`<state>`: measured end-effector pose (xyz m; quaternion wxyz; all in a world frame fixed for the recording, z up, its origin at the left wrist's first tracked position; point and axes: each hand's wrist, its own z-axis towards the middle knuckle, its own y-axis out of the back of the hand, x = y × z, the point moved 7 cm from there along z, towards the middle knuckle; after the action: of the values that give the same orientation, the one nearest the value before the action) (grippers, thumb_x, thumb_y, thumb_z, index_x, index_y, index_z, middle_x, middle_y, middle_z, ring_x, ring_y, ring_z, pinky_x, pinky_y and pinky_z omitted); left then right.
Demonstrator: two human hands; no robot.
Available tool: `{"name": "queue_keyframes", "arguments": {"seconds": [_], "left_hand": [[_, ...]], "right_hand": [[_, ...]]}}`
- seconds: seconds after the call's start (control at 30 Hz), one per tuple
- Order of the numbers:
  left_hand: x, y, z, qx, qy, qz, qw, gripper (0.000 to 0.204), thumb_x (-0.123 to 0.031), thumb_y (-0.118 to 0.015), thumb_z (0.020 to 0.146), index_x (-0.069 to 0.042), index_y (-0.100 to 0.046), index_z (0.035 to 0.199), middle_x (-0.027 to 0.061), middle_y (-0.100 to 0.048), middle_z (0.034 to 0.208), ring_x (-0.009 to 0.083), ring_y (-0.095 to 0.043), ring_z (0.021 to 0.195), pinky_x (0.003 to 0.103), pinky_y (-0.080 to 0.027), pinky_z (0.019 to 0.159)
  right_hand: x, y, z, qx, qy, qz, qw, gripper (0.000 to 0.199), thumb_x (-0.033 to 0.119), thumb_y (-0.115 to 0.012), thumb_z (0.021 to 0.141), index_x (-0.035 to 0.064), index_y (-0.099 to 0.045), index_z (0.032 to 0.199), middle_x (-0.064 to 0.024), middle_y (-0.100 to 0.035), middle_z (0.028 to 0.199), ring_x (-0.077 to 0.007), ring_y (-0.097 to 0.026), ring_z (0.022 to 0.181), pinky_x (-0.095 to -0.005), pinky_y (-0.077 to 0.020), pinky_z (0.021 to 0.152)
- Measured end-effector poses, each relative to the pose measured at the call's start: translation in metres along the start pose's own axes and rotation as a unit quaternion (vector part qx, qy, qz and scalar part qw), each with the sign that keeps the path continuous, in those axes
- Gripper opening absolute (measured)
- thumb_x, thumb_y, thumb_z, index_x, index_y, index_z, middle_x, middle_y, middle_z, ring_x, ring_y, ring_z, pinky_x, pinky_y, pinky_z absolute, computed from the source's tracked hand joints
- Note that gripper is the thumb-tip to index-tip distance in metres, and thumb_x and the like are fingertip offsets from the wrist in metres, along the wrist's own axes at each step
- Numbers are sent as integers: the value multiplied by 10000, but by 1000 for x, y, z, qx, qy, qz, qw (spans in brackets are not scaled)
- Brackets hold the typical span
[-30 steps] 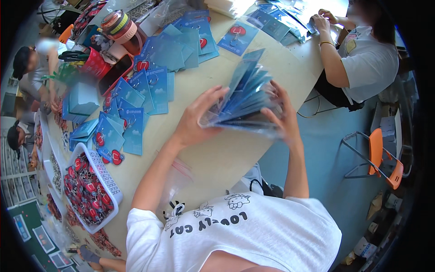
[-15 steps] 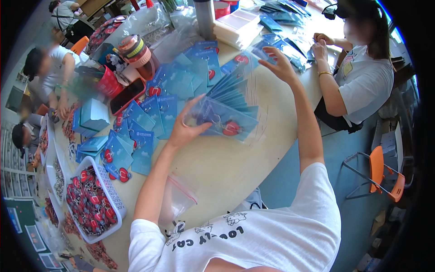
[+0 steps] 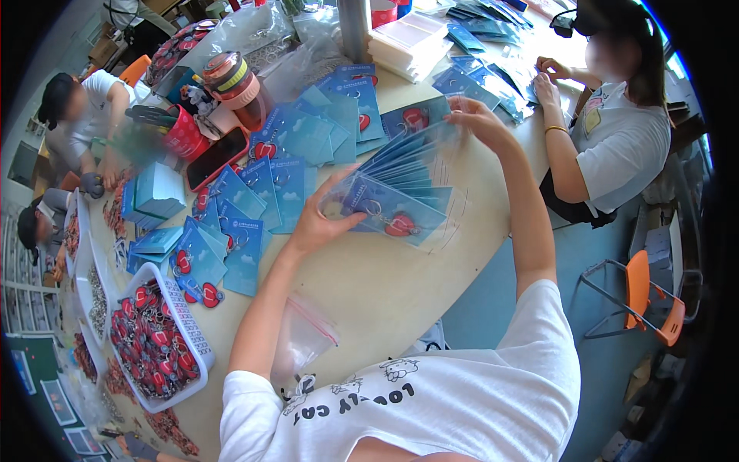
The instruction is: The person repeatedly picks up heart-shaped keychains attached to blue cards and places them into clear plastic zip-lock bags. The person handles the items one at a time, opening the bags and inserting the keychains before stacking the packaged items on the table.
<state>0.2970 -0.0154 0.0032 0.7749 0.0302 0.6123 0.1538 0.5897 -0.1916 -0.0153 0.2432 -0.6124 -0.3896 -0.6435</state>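
My left hand (image 3: 327,215) grips the near end of a fanned stack of blue cards in clear plastic sleeves (image 3: 404,212). Its thumb lies over the top card, which carries a metal ring and a red keychain charm (image 3: 400,224). At the fan's far end, my right hand (image 3: 481,123) pinches the edge of a sleeved card with another red charm (image 3: 416,117). Many card edges show between the two hands, spread like pages. Loose blue cards (image 3: 289,189) with rings and red charms lie on the table left of the stack.
A white basket of red keychains (image 3: 202,362) stands at left, near a block of blue cards (image 3: 159,191), a phone (image 3: 218,162) and a drink bottle (image 3: 237,92). Clear sleeves (image 3: 408,46) are piled at the back. A co-worker (image 3: 608,131) sits at right; an empty zip bag (image 3: 304,335) lies near me.
My right hand's fingers have gone from spread apart to pinching the sleeve edge at the fan's far end. The stack has shifted slightly right and toward me in my left hand.
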Motion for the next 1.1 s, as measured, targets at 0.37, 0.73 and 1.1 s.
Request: {"name": "queue_keyframes", "arguments": {"seconds": [0.37, 0.73, 1.1], "left_hand": [[-18, -10, -3, 57, -12, 18, 998, 692, -6, -761, 703, -72, -498, 1340, 73, -544, 1325, 162, -505, 1200, 298, -363, 1038], [-21, 7, -37, 123, 17, 24, 992, 1097, -39, -834, 599, -138, -216, 1499, 101, -399, 1443, 242, -453, 1268, 379, -307, 1101], [-42, 21, -110, 298, 49, 141, 943, 1297, -66, -881, 540, -98, -29, 1518, 153, -299, 1507, 288, -325, 1372, 418, -269, 1123]], "right_hand": [[-8, -59, -138, -186, 62, 223, 955, 367, 179, -504, 904, 42, -508, 1244, -93, -580, 1181, -169, -553, 1053, -275, -417, 896], [19, -173, -181, -172, -54, 326, 928, 465, 389, -429, 914, 0, -527, 1149, -152, -570, 1202, -220, -546, 1106, -349, -426, 957], [37, -223, -243, -36, 77, 162, 983, 609, 442, -387, 956, -22, -394, 1350, -246, -492, 1308, -336, -428, 1285, -452, -343, 1053]]}}
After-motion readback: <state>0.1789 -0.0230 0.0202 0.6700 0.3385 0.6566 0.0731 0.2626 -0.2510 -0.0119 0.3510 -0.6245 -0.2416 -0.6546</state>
